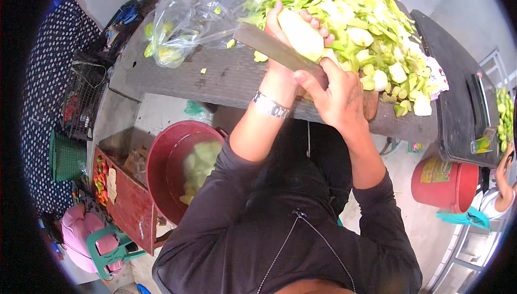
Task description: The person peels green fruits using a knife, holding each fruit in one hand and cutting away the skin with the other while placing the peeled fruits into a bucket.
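My left hand [275, 29], with a metal band at its wrist, holds a peeled pale-green fruit or vegetable [301, 33], its fingers curled around the far side. A broad-bladed knife [270, 47] is in my right hand [341, 96]. Its blade slants up to the left across my left palm, close to the peeled piece; whether they touch I cannot tell. Beneath and beyond both hands, a large heap of green peelings [339, 7] covers much of the dark wooden table [169, 74], with pale chunks [398, 74] among it.
A clear plastic bag [202, 19] with green pieces lies at the table's left. Below stands a red tub [163, 164] holding pale pieces in liquid. At right are a black table [452, 76], a red bucket [434, 185] and a person's arm [503, 181]. A person in pink [76, 233] sits lower left.
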`<state>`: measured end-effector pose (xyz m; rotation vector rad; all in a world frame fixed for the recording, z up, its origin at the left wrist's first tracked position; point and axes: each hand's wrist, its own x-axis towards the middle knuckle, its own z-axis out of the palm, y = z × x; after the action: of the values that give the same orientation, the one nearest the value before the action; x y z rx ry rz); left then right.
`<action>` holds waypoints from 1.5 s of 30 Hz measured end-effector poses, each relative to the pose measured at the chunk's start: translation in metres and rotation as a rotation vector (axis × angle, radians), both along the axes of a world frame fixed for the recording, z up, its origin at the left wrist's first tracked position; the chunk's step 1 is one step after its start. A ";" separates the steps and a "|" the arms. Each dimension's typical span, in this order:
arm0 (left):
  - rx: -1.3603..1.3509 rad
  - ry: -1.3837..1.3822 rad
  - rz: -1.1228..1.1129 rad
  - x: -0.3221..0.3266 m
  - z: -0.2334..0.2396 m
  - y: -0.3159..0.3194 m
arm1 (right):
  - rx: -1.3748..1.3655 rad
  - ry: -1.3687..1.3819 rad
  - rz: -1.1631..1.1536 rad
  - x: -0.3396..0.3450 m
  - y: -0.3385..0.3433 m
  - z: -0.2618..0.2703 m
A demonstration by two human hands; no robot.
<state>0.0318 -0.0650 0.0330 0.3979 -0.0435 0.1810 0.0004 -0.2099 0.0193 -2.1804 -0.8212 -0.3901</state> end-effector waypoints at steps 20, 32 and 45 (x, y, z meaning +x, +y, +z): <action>0.067 -0.010 0.206 -0.023 -0.028 -0.029 | 0.089 0.154 0.031 0.008 0.001 -0.004; -0.049 0.181 0.284 -0.002 -0.046 -0.005 | -0.203 -0.104 -0.101 -0.004 0.015 -0.012; -0.148 -0.074 -0.156 -0.019 -0.070 0.048 | 0.235 0.330 -0.185 0.094 0.023 0.057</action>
<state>0.0130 -0.0174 -0.0367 0.2387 -0.1325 0.0448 0.0940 -0.1866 0.0762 -2.0311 -0.3743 -0.1962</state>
